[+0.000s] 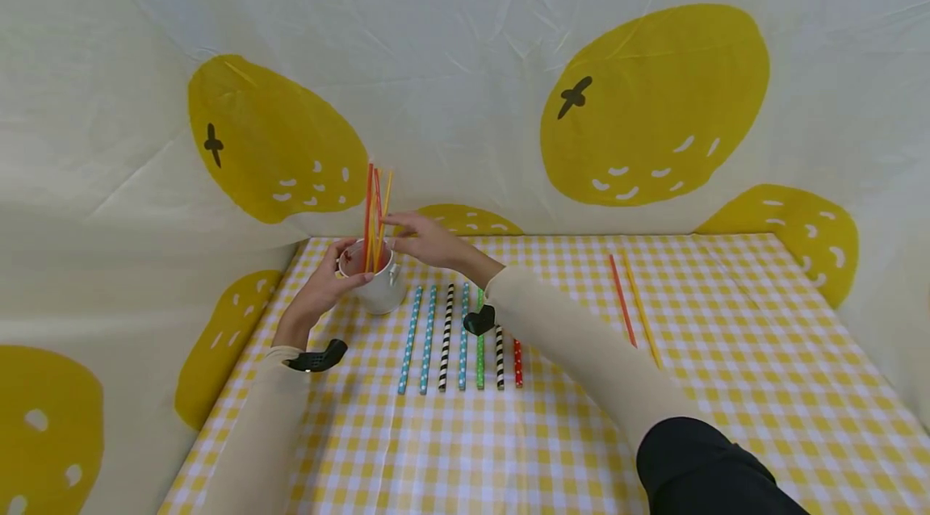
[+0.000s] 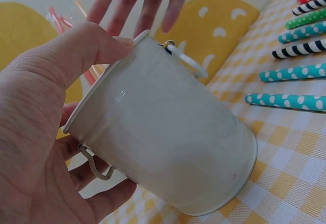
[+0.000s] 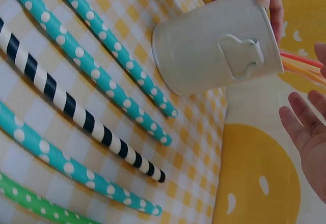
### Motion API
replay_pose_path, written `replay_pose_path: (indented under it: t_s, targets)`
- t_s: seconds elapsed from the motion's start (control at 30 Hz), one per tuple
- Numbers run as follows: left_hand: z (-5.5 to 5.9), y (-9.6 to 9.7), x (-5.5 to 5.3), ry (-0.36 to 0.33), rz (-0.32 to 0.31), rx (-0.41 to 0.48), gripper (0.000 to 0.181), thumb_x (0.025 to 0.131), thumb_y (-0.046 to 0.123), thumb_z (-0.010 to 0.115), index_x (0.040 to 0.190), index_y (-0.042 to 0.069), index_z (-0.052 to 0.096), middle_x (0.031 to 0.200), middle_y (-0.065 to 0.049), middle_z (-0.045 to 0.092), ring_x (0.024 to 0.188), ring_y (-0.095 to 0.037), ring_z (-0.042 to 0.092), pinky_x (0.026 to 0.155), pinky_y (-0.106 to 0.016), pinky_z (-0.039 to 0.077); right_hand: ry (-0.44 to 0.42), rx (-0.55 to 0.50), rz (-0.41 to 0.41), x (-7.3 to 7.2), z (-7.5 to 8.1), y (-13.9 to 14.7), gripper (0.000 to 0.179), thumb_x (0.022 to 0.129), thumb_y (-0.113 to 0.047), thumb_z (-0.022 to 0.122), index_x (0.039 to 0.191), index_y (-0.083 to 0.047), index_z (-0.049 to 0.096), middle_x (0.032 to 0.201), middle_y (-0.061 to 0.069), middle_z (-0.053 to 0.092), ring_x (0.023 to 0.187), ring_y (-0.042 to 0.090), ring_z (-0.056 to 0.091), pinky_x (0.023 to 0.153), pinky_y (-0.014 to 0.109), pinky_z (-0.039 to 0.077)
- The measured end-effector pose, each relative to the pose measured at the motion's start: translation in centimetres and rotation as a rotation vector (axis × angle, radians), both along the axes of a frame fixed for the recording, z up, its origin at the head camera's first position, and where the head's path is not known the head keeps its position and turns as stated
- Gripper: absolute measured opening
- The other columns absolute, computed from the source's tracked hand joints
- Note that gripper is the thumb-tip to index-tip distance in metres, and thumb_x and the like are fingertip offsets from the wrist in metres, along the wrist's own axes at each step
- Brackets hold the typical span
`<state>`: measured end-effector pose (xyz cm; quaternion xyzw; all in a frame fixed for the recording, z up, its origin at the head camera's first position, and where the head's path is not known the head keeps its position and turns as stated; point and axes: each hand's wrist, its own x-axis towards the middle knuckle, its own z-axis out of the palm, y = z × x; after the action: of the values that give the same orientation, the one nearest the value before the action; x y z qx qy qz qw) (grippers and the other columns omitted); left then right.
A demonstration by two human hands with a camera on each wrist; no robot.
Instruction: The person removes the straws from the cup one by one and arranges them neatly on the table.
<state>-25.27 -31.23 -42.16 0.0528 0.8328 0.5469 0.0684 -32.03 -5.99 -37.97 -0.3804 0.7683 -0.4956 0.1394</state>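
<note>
A small white metal bucket (image 1: 381, 295) with side handles stands slightly tilted at the back left of the table. My left hand (image 1: 324, 289) grips it near the rim, thumb along the top edge and fingers around the far side. Several red and yellow straws (image 1: 375, 216) rise out of the bucket, leaning together. Beside them is my right hand (image 1: 429, 240), its fingers extended and spread near the straws. The right wrist view shows those fingers (image 3: 304, 124) apart just past the bucket's mouth; no straw is plainly pinched there.
A row of patterned paper straws (image 1: 445, 337), blue dotted, black striped, green and red, lies right of the bucket. One red straw (image 1: 622, 301) and one yellow straw (image 1: 643, 309) lie farther right on the checkered tablecloth (image 1: 450, 450). A lemon-print cloth (image 1: 465, 95) hangs behind.
</note>
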Motion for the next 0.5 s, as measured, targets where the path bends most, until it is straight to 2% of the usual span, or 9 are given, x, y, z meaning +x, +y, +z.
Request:
replay_pose_path:
  t_s: [0.13,0.27,0.5]
  targets:
    - [0.0,0.0,0.0,0.001,0.003,-0.009,0.088,0.094,0.029,0.075,0.160,0.014,0.018,0.163,-0.013,0.020,0.147,-0.039,0.027,0.112,-0.058,0.030,-0.025,-0.014,0.020,0.0,-0.4,-0.4,0.057,0.105,-0.015,0.057,0.158,-0.012,0.037,0.165,0.013,0.027,0.137,0.041,0.047,0.106,0.046,0.046]
    - [0.1,0.1,0.1,-0.008,0.005,-0.001,0.087,0.094,0.027,0.075,0.160,0.015,0.018,0.163,-0.014,0.020,0.148,-0.039,0.025,0.113,-0.059,0.027,-0.041,-0.020,0.024,0.1,-0.5,-0.3,0.059,0.104,-0.006,0.055,0.159,-0.010,0.035,0.164,0.014,0.028,0.139,0.044,0.044,0.106,0.047,0.046]
    - [3.1,1.5,1.5,-0.055,-0.009,0.019,0.086,0.096,0.019,0.072,0.160,0.008,0.016,0.162,-0.021,0.019,0.149,-0.041,0.022,0.115,-0.060,0.024,-0.045,-0.030,0.000,0.0,-0.5,0.7,0.056,0.103,-0.002,0.056,0.157,-0.011,0.041,0.162,0.008,0.033,0.137,0.037,0.049,0.102,0.041,0.050]
